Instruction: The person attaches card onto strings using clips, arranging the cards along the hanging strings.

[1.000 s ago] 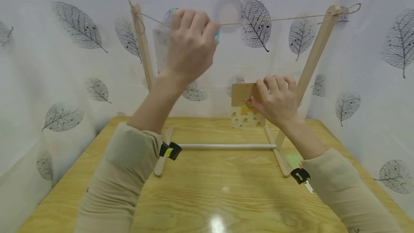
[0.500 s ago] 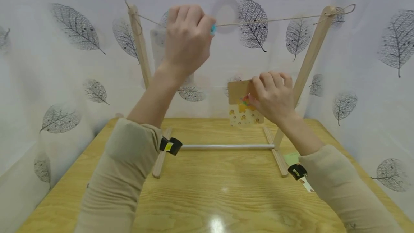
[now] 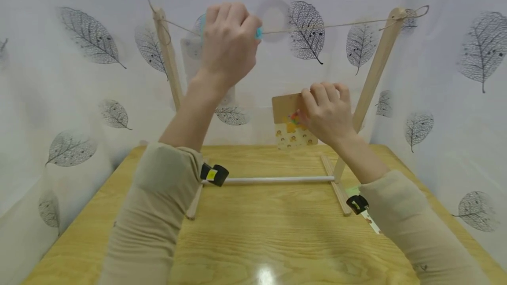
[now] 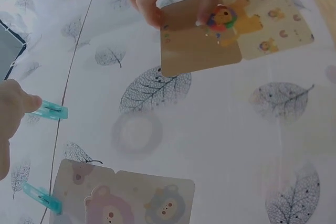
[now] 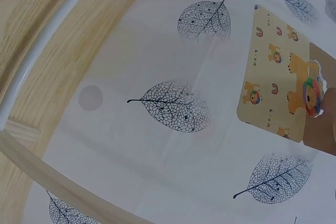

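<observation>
One turquoise clothespin (image 4: 51, 109) lies across the twine (image 3: 301, 28), and we see the left hand (image 3: 231, 41) pinching its end. Lower and to the right, the right hand (image 3: 326, 111) grips the lion card (image 3: 295, 137) by its plain brown part, thumb beside a rainbow-maned lion. We find that card slightly tilted, patterned part downward, in the air below the twine and well apart from it. Beyond the left hand, a pastel bear card (image 4: 152, 203) hangs from the twine by a second clip (image 4: 44, 199). The twine runs between two wooden posts (image 3: 378, 63), with a white rod (image 3: 277, 180) low between them, above the wood-grain table (image 3: 257, 232). Behind, we see a leaf-printed curtain (image 3: 269, 74).
</observation>
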Motion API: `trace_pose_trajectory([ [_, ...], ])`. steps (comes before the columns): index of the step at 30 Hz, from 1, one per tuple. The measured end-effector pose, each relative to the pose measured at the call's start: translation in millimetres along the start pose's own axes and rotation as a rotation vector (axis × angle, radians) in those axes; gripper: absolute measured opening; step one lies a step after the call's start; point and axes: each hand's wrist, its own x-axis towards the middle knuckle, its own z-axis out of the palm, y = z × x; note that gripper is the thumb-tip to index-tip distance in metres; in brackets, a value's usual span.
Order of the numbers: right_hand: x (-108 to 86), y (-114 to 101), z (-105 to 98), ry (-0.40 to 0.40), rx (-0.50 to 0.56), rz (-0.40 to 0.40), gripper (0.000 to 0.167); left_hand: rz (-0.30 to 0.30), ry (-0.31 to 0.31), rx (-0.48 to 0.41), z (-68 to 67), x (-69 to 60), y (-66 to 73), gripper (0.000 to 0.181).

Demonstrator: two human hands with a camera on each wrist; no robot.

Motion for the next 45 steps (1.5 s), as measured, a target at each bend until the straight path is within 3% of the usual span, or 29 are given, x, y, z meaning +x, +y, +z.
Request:
trace_pose_trajectory([
  [13, 12.9, 5, 10, 0.087, -0.029, 0.019, 0.022, -0.030, -0.121, 0.029, -0.4, 5.3, 5.3, 0.020],
  [19, 23.7, 1, 15, 0.138, -0.022, 0.026, 0.028, -0.040, -0.201, 0.062, -0.3, 6.1, 7.1, 0.024],
  [24, 32.6, -7, 18, 0.187, -0.023, 0.008, 0.020, -0.060, -0.225, 0.066, -0.9, 9.0, 6.3, 0.023],
  [35, 33.9, -10, 18, 0.135, -0.011, -0.011, 0.020, -0.043, -0.260, 0.092, -0.8, 11.5, 6.7, 0.019],
  [45, 49.0, -12, 22, 0.218, -0.098, 0.047, 0.015, -0.050, -0.267, 0.107, -1.0, 11.8, 7.1, 0.019],
])
